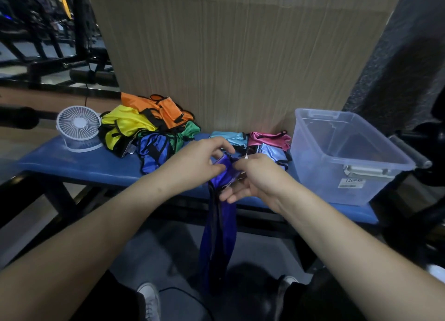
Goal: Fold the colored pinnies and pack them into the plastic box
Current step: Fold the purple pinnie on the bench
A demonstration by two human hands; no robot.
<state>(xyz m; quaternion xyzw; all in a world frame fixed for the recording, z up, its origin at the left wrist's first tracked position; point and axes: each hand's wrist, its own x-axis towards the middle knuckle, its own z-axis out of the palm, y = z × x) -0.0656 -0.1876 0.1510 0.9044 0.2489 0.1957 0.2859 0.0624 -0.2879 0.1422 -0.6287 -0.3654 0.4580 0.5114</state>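
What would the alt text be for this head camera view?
Both hands, left hand and right hand, pinch the top of a dark blue pinny hanging before a blue bench. On it: unfolded pinnies, folded ones, a clear plastic box.

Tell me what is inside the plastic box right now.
The plastic box looks empty: through its clear walls only the blue bench shows. No pinnies are packed; the folded ones lie beside it. The near bottom corner behind the label is unclear.
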